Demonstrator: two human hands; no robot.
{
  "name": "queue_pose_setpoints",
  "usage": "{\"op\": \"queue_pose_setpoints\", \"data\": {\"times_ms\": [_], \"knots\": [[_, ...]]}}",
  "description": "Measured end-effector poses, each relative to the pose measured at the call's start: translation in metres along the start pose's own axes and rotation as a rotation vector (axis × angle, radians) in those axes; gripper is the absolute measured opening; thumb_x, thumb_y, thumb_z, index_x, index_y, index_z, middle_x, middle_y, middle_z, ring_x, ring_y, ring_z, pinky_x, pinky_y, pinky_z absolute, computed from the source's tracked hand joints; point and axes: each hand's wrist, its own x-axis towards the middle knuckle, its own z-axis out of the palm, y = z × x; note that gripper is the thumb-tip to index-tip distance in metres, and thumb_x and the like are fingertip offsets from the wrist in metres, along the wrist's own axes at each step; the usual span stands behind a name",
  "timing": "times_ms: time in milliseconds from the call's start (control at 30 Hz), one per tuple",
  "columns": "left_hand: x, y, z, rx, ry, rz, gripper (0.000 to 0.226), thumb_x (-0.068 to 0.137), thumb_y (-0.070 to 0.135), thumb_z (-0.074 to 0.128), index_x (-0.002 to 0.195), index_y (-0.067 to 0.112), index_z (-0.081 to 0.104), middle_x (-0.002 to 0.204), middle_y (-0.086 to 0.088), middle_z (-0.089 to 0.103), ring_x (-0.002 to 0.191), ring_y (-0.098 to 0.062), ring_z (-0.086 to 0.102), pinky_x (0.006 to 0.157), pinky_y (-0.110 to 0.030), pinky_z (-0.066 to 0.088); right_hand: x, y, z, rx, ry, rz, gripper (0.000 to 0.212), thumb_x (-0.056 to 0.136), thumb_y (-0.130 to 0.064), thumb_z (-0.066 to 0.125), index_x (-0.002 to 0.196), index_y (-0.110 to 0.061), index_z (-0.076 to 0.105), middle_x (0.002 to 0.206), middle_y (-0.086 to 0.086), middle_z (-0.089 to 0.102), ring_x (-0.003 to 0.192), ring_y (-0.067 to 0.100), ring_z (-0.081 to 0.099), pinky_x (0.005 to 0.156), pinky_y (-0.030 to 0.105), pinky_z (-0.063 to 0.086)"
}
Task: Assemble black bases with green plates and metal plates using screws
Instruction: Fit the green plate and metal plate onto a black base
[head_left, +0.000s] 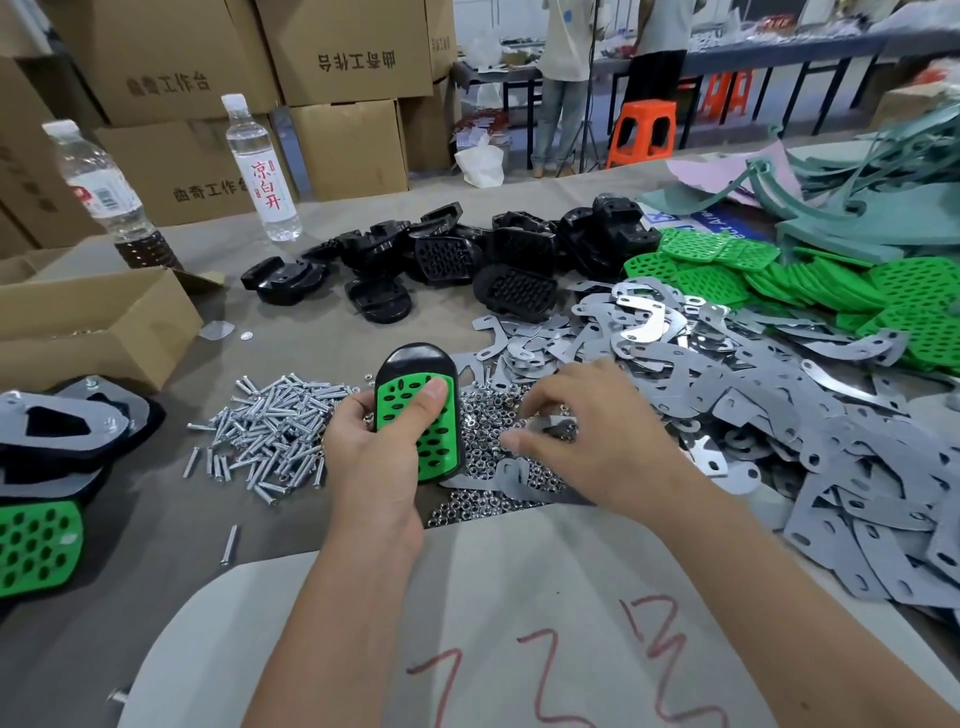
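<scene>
over the nut pile (488, 441) i'm gripping base (415, 364) plus green plate (415, 415) in left hand (374, 447); right hand (576, 436) is pinching nuts.

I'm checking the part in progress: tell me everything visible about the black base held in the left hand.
The black base is a glossy, plastic-looking oblong with rounded ends. A green plate with oval holes is set in its face, leaving a black rim and a bare black top end. It is held above the nuts, tilted, face up. The left hand grips it, thumb pressed on the plate. No metal plate shows on it.
</scene>
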Motion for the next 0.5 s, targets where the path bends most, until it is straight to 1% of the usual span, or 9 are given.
{"op": "queue_pose_setpoints", "data": {"times_ms": [67,133,200,267,333,400,433,500], "knots": [[-0.0005,-0.0026,0.0012,0.026,-0.009,0.002,0.043,0.078,0.022,0.089,0.109,0.009,0.063,0.087,-0.006,0.075,0.072,-0.023,0.072,0.054,-0.038,0.059,-0.0010,-0.0020,0.0042,-0.038,-0.063,-0.029,0.048,0.079,-0.074,0.062,0.104,-0.033,0.068,0.098,-0.015,0.053,0.104,0.013,0.038,0.087,0.030,0.038],[-0.0004,-0.0054,0.0023,0.054,-0.010,0.021,0.040,0.079,0.022,0.088,0.108,0.011,0.063,0.086,-0.004,0.075,0.071,-0.020,0.072,0.053,-0.038,0.059,-0.0008,-0.0005,0.0043,-0.099,-0.069,-0.027,0.044,0.083,-0.069,0.067,0.110,-0.035,0.065,0.103,-0.014,0.050,0.106,0.012,0.035,0.087,0.029,0.035],[-0.0002,-0.0069,0.0025,0.083,-0.022,0.038,0.037,0.082,0.019,0.086,0.108,0.013,0.062,0.087,-0.003,0.076,0.075,-0.021,0.073,0.060,-0.042,0.061,0.0000,0.0013,0.0019,-0.109,-0.059,-0.005,0.036,0.085,-0.061,0.072,0.108,-0.034,0.064,0.103,-0.012,0.052,0.107,0.013,0.039,0.084,0.028,0.033],[-0.0016,-0.0061,0.0028,0.113,-0.037,0.035,0.041,0.077,0.021,0.086,0.109,0.015,0.062,0.085,-0.001,0.077,0.076,-0.023,0.073,0.065,-0.048,0.061,0.0005,0.0017,0.0006,-0.072,-0.041,0.019,0.031,0.085,-0.054,0.076,0.103,-0.032,0.064,0.099,-0.011,0.054,0.105,0.015,0.044,0.082,0.028,0.033],[-0.0021,-0.0053,0.0027,0.134,-0.049,0.027,0.044,0.071,0.024,0.084,0.108,0.017,0.061,0.083,0.000,0.077,0.073,-0.021,0.075,0.068,-0.056,0.061,0.0009,0.0019,0.0009,-0.062,0.003,0.024,0.032,0.084,-0.052,0.079,0.103,-0.029,0.064,0.096,-0.011,0.052,0.104,0.015,0.045,0.081,0.029,0.035],[-0.0017,-0.0057,0.0029,0.140,-0.048,0.030,0.037,0.078,0.017,0.084,0.107,0.017,0.061,0.086,-0.001,0.078,0.074,-0.021,0.075,0.074,-0.061,0.060,0.0017,0.0022,-0.0004,-0.058,0.072,0.031,0.034,0.084,-0.050,0.079,0.104,-0.027,0.065,0.095,-0.011,0.050,0.105,0.015,0.044,0.084,0.029,0.037],[-0.0015,-0.0060,0.0031,0.135,-0.042,0.034,0.032,0.082,0.012,0.082,0.106,0.016,0.061,0.087,-0.003,0.078,0.077,-0.022,0.075,0.077,-0.060,0.060,0.0023,0.0023,-0.0013,-0.040,0.102,0.041,0.033,0.084,-0.049,0.079,0.104,-0.026,0.066,0.096,-0.011,0.049,0.106,0.015,0.045,0.085,0.029,0.038],[-0.0012,-0.0060,0.0033,0.130,-0.033,0.040,0.029,0.085,0.007,0.080,0.104,0.016,0.061,0.090,-0.004,0.077,0.082,-0.025,0.076,0.082,-0.056,0.063,0.0031,0.0020,-0.0027,0.048,0.164,0.062,0.029,0.084,-0.045,0.081,0.099,-0.025,0.067,0.097,-0.012,0.050,0.105,0.015,0.053,0.086,0.030,0.046]]}}
